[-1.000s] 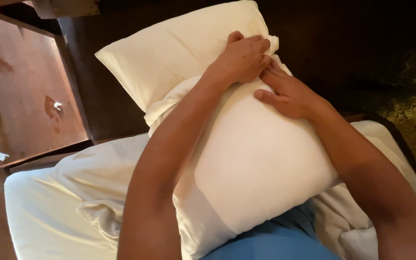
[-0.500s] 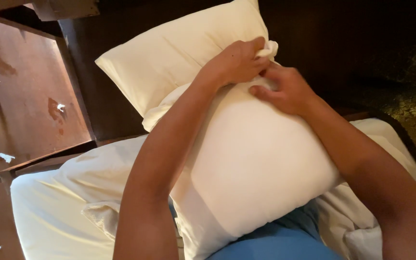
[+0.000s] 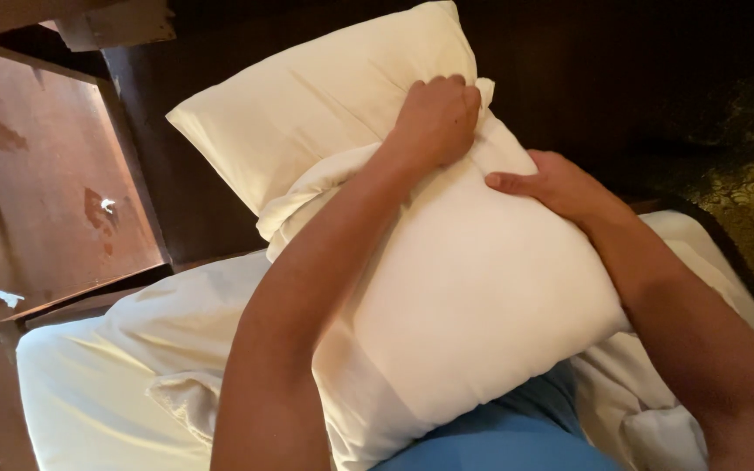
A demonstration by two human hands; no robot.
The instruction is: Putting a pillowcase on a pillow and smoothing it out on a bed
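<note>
**Head view: two bare hands working a pillow into its case on a bed**

Head camera looks down along both forearms at a large white pillow [image 3: 482, 296] held upright against the person's lap, its lower end resting on blue clothing [image 3: 517, 436].

The left hand [image 3: 436, 118] is at the top of the pillow, curled into a tight fist. Its fingers [image 3: 447, 87] are fully folded, knuckles up, clenching a bunch of the cream pillowcase [image 3: 333, 187] fabric at the pillow's upper edge. The gathered cloth puckers just under and beside the fist.

The right hand [image 3: 560, 187] lies just beside it, lower and to the right. Its fingers are held close together and nearly straight, pressed flat on the pillow's upper right shoulder. The thumb [image 3: 508, 181] points toward the left fist. It grips nothing; the palm only pushes against the fabric.

So the pillow sits directly beneath both hands, its top corner pinched by the left and steadied by the right.

Behind the fist, a second cream pillow [image 3: 307, 105] leans against a dark wooden headboard [image 3: 621, 78]. White sheets [image 3: 106, 392] lie rumpled below the arms. A reddish wooden cabinet [image 3: 37, 174] stands to the left.
</note>
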